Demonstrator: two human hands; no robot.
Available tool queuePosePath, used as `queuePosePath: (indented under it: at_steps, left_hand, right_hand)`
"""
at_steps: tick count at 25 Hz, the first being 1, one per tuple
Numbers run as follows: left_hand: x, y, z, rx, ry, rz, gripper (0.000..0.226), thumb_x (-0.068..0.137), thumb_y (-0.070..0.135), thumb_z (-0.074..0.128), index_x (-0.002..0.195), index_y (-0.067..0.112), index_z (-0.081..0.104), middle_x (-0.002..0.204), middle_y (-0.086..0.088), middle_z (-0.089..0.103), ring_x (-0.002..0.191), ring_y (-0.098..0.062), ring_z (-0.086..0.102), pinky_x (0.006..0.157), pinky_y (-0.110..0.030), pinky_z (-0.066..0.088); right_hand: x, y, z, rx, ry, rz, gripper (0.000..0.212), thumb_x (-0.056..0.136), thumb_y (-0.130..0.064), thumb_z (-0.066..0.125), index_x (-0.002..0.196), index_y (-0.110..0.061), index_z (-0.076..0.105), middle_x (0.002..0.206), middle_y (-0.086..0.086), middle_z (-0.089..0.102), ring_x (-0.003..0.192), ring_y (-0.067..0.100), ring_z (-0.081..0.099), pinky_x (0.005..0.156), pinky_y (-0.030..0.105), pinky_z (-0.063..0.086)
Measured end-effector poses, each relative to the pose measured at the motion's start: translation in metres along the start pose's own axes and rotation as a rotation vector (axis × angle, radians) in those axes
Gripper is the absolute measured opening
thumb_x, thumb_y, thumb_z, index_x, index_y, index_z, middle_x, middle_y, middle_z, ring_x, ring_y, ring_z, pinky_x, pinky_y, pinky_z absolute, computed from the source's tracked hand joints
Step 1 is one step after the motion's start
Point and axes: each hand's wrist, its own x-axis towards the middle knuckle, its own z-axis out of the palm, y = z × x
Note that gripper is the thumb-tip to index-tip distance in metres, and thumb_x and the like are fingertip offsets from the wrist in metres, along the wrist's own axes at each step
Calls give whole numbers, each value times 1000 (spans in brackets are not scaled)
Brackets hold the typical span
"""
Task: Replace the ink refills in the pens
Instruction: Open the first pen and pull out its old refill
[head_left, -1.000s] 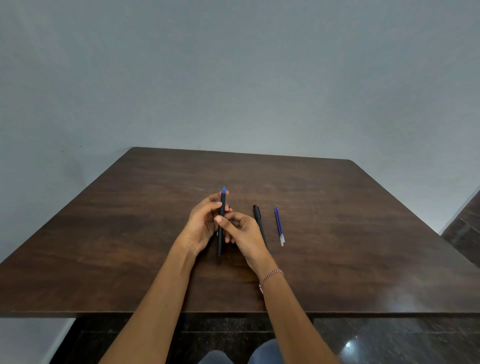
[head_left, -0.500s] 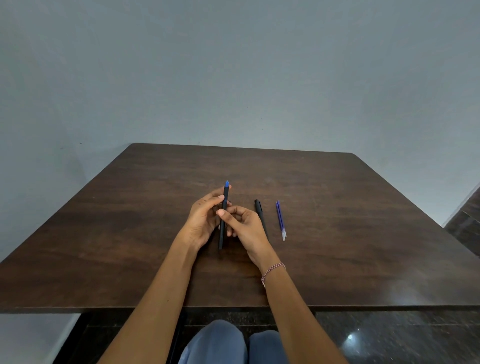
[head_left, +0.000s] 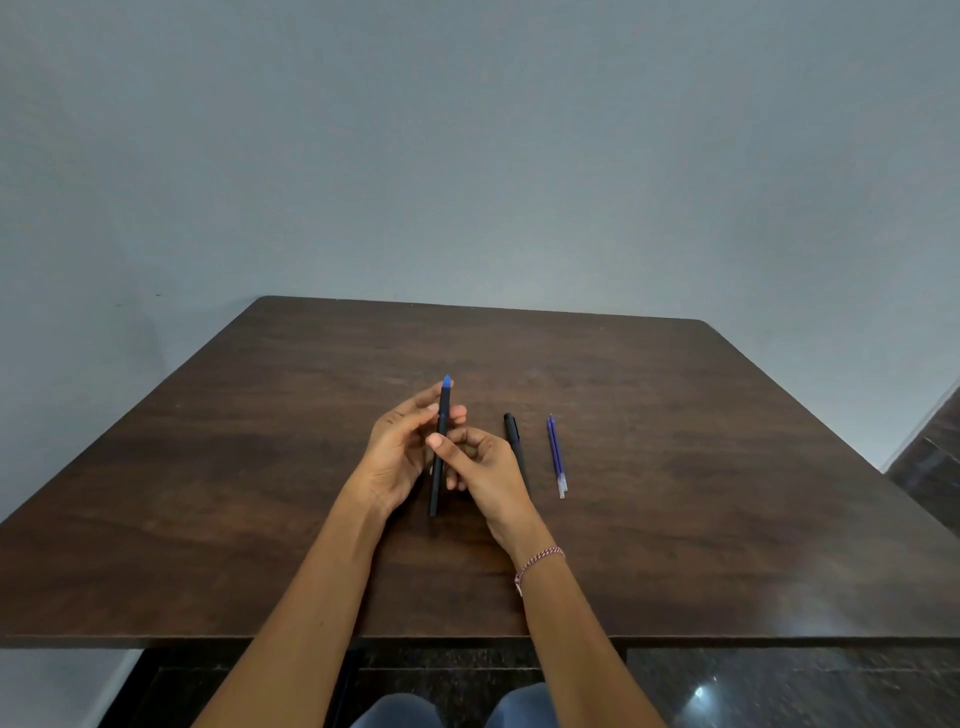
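Over table (head_left: 260, 493), both hands grip dark pen (head_left: 440, 452); right hand (head_left: 485, 467) hides 2nd pen's (head_left: 514, 441) lower end.

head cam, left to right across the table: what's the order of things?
left hand → black pen with blue tip, held in both hands → right hand → black pen lying on the table → blue refills

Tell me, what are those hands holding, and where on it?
Both hands, left hand and right hand, hold one black pen with a blue tip: left near its upper part, right around its middle.
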Motion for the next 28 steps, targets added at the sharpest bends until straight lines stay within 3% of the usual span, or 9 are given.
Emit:
queuePosePath:
  at_steps: [3, 6, 10, 16, 23, 28]
  left_hand:
    - [1, -1, -2, 22, 18, 35, 39, 77, 14, 64, 116, 18, 64, 83, -5, 69, 81, -16, 67, 63, -27, 57]
    - [0, 0, -1, 18, 22, 52, 39, 74, 13, 66, 112, 22, 65, 78, -3, 67, 77, -13, 67, 66, -24, 56]
    - [-1, 1, -2, -1, 8, 61, 36, 80, 22, 62, 116, 18, 64, 100, -12, 72, 93, -21, 69, 71, -29, 57]
    - [-3, 3, 0, 28, 22, 81, 40, 73, 10, 69, 111, 22, 67, 89, -6, 73, 83, -15, 69, 67, -27, 57]
    - [-5, 4, 1, 34, 101, 79, 50, 67, 10, 71, 116, 20, 63, 84, 0, 61, 80, -14, 63, 69, -27, 57]
    - [-3, 2, -2, 17, 104, 62, 24, 85, 19, 59, 107, 14, 68, 82, 0, 69, 83, -13, 65, 76, -28, 55]
  right_hand:
    - [-1, 0, 1, -1, -3, 0, 10, 85, -25, 70, 79, -18, 67, 57, -10, 61, 46, 2, 48, 49, 14, 41]
    - [-2, 0, 1, -32, -15, 4, 10, 85, -28, 70, 80, -20, 67, 58, -11, 61, 48, 3, 49, 51, 15, 42]
    - [-2, 0, 0, -32, -13, 18, 13, 85, -29, 70, 85, -16, 68, 63, -8, 62, 49, 3, 49, 52, 15, 43]
    - [-1, 1, 0, -14, -5, 13, 11, 83, -25, 73, 90, -18, 69, 64, -9, 64, 48, 2, 50, 50, 13, 43]
    - [-1, 2, -1, -57, -17, -16, 35, 78, -21, 77, 111, -22, 64, 68, -6, 62, 53, 3, 53, 57, 16, 46]
    - [0, 2, -2, -36, -9, -3, 31, 81, -18, 74, 111, -18, 63, 68, -2, 62, 55, 5, 55, 57, 17, 47]
